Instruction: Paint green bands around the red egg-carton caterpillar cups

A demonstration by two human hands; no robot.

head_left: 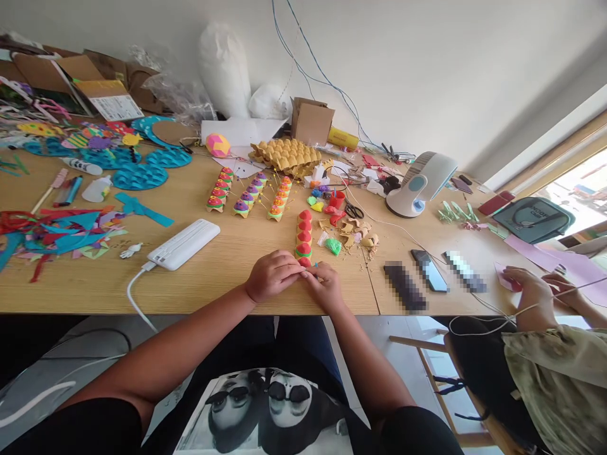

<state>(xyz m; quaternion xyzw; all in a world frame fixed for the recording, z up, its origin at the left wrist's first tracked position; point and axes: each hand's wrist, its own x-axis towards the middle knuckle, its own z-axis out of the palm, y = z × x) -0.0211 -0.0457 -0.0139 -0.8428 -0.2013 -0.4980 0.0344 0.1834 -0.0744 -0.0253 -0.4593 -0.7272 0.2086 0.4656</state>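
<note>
Close to the table's front edge, my left hand and my right hand meet, fingertips pinched together. A small blue bit shows at my right fingers, but what the fingers hold is too small to make out. Just beyond them, by the fingertips, stands an egg-carton strip with red domed tops and some green low on its side. Farther back are three more decorated carton strips: one red, one purple-topped and one orange and red. Several thin pins or sticks poke out from them.
Torn carton scraps, green clay and scissors lie right of the strip. A white power bank lies left, a white fan back right. Phones separate me from a co-worker's hands handling paper.
</note>
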